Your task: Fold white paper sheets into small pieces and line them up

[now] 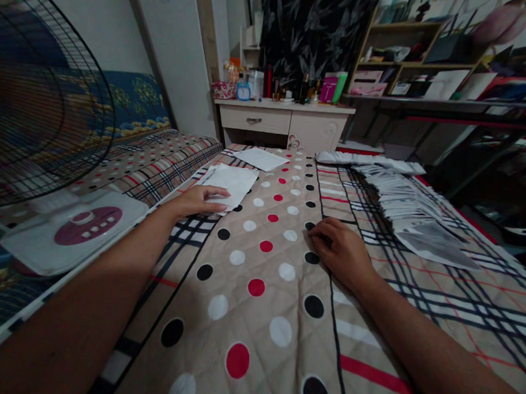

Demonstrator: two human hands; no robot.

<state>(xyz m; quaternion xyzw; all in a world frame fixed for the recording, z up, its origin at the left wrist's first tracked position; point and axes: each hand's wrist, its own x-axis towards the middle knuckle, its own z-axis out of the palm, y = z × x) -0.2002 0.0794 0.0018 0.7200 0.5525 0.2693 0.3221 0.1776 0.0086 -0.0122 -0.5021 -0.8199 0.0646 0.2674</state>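
My left hand (pixel 198 201) lies on a small stack of white paper sheets or packets (pixel 238 181), thumb and fingers stretched out and apart over its near left corner. The hand is open. Whether the sheets are bags or envelopes I cannot tell. Just beyond them is another white sheet (pixel 262 159), lying flat. My right hand (pixel 341 248) rests on the dotted bedspread (pixel 261 317) with its fingers curled in; nothing shows in it. To its right, a long fanned row of white and grey packets (pixel 409 201) overlaps on the plaid part.
A black wire fan (pixel 50 86) stands close at the left, its white base (pixel 85 223) with a purple control panel beside the bed edge. Past the bed's far end is a white dresser (pixel 254 119) crowded with bottles and boxes. Shelves (pixel 402 66) are at the back right.
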